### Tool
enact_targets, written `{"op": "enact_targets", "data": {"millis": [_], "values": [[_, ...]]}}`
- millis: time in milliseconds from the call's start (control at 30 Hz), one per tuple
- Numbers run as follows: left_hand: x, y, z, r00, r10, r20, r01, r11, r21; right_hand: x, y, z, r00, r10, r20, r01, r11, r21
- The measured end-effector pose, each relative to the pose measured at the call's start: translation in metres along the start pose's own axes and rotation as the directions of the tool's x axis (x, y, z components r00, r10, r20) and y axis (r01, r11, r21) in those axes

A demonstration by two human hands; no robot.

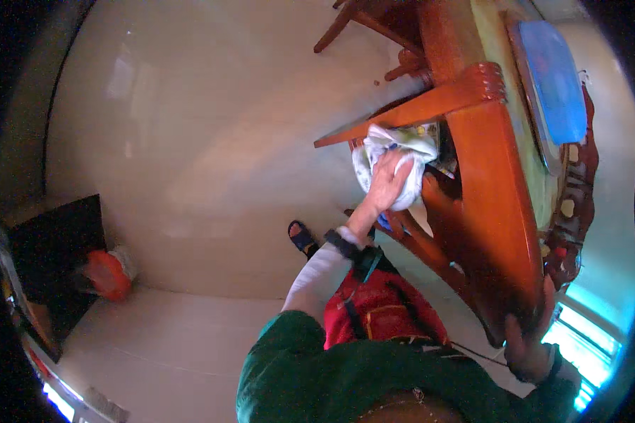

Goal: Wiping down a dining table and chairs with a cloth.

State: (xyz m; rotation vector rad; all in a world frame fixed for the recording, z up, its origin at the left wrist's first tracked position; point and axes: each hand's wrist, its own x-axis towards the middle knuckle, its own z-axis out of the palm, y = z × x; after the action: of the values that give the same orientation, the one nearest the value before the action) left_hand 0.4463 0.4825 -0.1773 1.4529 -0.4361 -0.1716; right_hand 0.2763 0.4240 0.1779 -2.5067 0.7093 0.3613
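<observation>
My left hand (389,178) presses a bunched white cloth (420,148) with faint markings. The cloth lies against the side of a glossy reddish-brown wooden table (500,174), below a projecting wooden bar (413,113). Part of that hand's fingers sinks into the folds. A dark strap with a small device (355,251) circles my left wrist. At the table's near corner, blurred and in shade, my right hand (529,338) grips the wood, thumb on one side and fingers on the other. Behind the cloth, several items (447,150) show in an opening; they are too unclear to name.
A blue plastic basket or cover (553,79) rests on a tray on the greenish tabletop (545,195). Carved dark wood furniture (574,238) stands beyond. More wooden legs (338,29) reach the tiled floor (190,132). An orange-red object (108,275) sits at left by a black panel (58,243).
</observation>
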Motion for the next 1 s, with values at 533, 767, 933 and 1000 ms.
{"op": "enact_targets", "data": {"millis": [533,767,933,1000], "values": [[0.010,-0.017,0.012,0.985,-0.149,0.081,0.115,0.937,0.331,0.015,0.015,0.021,0.912,-0.400,-0.090,0.361,0.888,-0.286],[-0.018,0.044,0.047,0.977,-0.023,-0.210,0.088,0.948,0.305,0.019,0.032,0.040,0.901,-0.403,-0.164,0.381,0.913,-0.149],[-0.011,0.025,0.032,0.959,0.278,-0.055,-0.243,0.907,0.344,0.030,0.019,0.029,0.877,-0.481,-0.018,0.473,0.869,-0.143],[0.002,0.016,0.028,0.967,0.244,0.070,-0.253,0.902,0.349,0.034,0.025,0.031,0.885,-0.463,-0.049,0.454,0.881,-0.135]]}}
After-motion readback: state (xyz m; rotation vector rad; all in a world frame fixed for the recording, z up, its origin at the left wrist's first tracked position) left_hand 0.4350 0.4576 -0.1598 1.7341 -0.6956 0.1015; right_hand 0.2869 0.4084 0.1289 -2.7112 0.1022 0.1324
